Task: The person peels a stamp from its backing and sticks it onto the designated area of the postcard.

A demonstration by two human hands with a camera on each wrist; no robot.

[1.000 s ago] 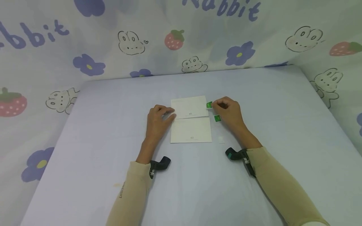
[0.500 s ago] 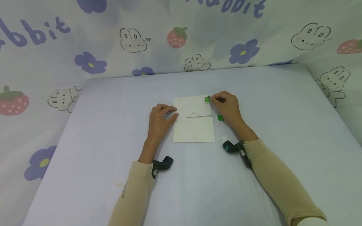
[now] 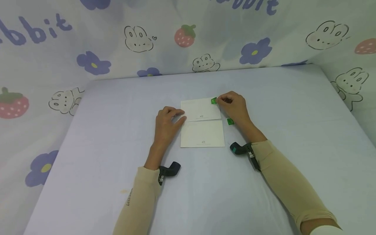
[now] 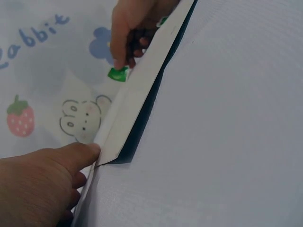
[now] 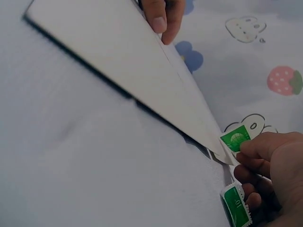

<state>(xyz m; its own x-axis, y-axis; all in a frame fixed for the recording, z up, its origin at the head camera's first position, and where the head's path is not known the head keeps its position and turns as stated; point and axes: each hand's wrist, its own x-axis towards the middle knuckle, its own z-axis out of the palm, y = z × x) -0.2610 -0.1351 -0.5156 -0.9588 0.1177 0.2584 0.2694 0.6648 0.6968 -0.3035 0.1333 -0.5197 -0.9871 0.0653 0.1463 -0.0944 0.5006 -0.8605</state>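
Two cream-white envelopes lie on the table one behind the other, the far envelope and the near envelope, each with a small mark at its lower edge. My left hand rests at the far envelope's left edge, thumb and forefinger spread apart. With thumb and forefinger my right hand pinches a green stamp over that envelope's top right corner. A second green stamp, with perforated edges, lies on the table under the right hand, to the right of the envelopes.
A white cloth covers the table. Behind it hangs a curtain printed with rabbits, strawberries and purple flowers. Black wrist cameras sit on the left wrist and the right wrist.
The right hand has carried the green stamp left and away from the body, from beside the far envelope onto its top right corner. The left hand stays at the left edge.
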